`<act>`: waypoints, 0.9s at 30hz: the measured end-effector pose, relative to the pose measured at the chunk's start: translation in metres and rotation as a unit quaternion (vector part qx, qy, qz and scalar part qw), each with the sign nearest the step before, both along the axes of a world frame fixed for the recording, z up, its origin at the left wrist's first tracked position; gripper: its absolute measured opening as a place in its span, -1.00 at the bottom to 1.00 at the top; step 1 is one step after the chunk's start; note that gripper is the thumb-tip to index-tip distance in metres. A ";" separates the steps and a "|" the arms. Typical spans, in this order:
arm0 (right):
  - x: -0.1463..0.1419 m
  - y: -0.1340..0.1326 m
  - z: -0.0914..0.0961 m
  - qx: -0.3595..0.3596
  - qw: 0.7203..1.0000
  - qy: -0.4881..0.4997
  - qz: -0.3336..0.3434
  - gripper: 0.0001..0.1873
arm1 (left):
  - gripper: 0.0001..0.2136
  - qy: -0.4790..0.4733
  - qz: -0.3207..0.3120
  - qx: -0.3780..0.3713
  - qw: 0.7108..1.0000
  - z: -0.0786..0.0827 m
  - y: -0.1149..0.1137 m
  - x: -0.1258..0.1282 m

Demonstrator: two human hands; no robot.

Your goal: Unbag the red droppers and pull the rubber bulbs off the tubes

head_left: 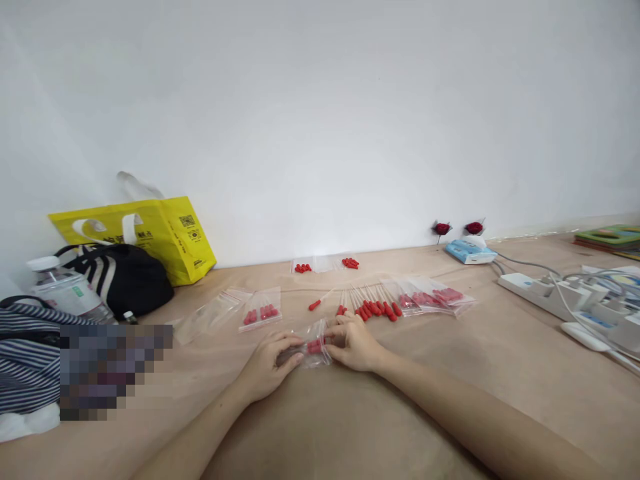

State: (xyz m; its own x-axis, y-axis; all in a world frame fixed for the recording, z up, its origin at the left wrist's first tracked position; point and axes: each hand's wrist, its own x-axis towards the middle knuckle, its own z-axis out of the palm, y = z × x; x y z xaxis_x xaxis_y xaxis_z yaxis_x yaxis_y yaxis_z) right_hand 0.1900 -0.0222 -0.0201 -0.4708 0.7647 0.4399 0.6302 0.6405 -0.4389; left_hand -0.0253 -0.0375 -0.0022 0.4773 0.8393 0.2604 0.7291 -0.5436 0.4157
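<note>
Between my hands is a small clear plastic bag (316, 345) with a few red-ended pieces inside. My left hand (273, 360) pinches its left side between thumb and fingers. At the bag's right end, my right hand (353, 343) grips the plastic. Just beyond my right hand lies a row of loose thin sticks with red ends (377, 308), and one single red-ended stick (315, 305) is apart to their left. Filled clear bags (425, 298) overlap on the right. Another filled bag (261, 312) rests behind my left hand.
Flat clear bags (213, 313) lie left. More bagged red pieces (303, 268) are near the wall. A yellow bag (187, 233), black bag (135, 280) and plastic bottle (73, 293) stand left. On the right are a tissue pack (470, 252) and power strip with cables (530, 285).
</note>
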 end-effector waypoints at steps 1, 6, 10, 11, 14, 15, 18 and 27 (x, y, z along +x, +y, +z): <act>-0.001 0.000 0.001 -0.006 1.000 -0.012 0.006 -0.82 | -0.77 0.000 -0.003 -0.002 1.000 0.000 -0.001 0.001; -0.002 -0.001 0.003 -0.010 0.997 -0.061 0.049 -0.67 | -0.78 -0.002 -0.014 -0.012 1.000 0.005 -0.005 0.006; -0.004 -0.005 0.002 -0.006 0.999 -0.045 0.024 -0.76 | -0.72 0.005 0.016 -0.021 1.000 0.013 0.023 0.015; -0.004 -0.005 0.002 -0.003 0.999 -0.034 0.025 -0.79 | -0.75 0.002 0.048 0.011 0.999 0.013 0.037 0.019; -0.004 -0.008 0.001 0.004 0.999 -0.002 0.037 -0.84 | -0.79 0.016 0.116 0.047 0.992 0.009 0.085 0.031; -0.004 -0.008 0.000 0.007 0.999 0.004 0.039 -0.84 | -0.78 0.022 0.129 0.041 0.991 0.007 0.099 0.035; -0.002 -0.009 0.000 0.016 0.999 0.014 0.042 -0.86 | -0.77 0.041 0.165 0.013 0.985 0.001 0.130 0.042; 0.000 -0.011 0.000 0.027 0.998 -0.004 0.056 -0.88 | -0.73 0.050 0.202 -0.138 0.968 0.002 0.131 0.071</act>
